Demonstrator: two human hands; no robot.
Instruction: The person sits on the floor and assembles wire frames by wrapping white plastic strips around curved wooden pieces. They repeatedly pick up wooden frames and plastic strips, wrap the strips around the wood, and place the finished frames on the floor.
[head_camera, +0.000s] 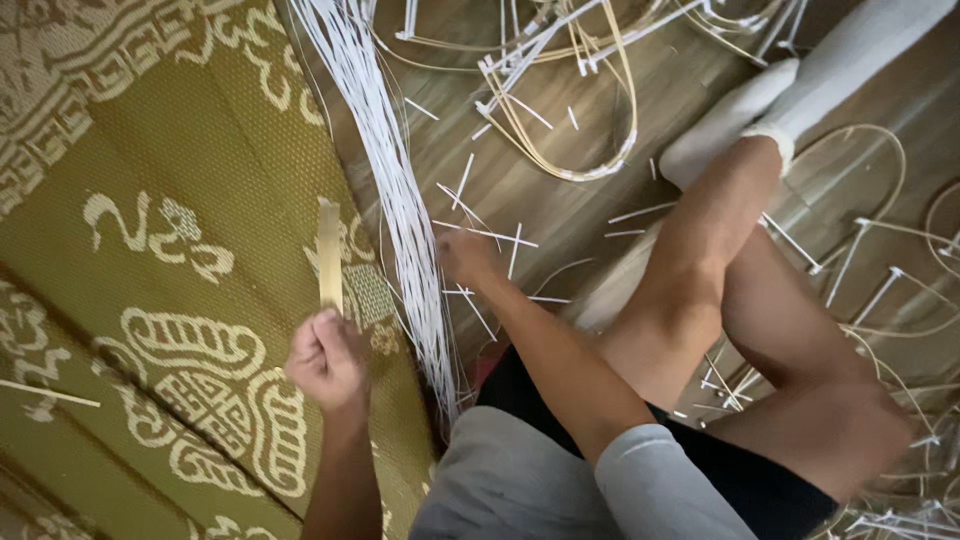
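My left hand (325, 358) is closed around the lower end of a flat, pale bamboo strip (329, 250) that points upward over the green mat. My right hand (464, 256) reaches out to a long bundle of thin white strips (392, 170) lying on the floor, its fingers touching the bundle's right side. Whether those fingers grip a strip is hidden. My bent bare legs (740, 300) lie to the right.
A green woven mat with cream patterns (150, 250) covers the left. The wooden floor (560, 210) is littered with short white strip offcuts. Bent bamboo hoop frames (570, 110) lie at the top and right edge. A white-socked foot (725, 120) rests at upper right.
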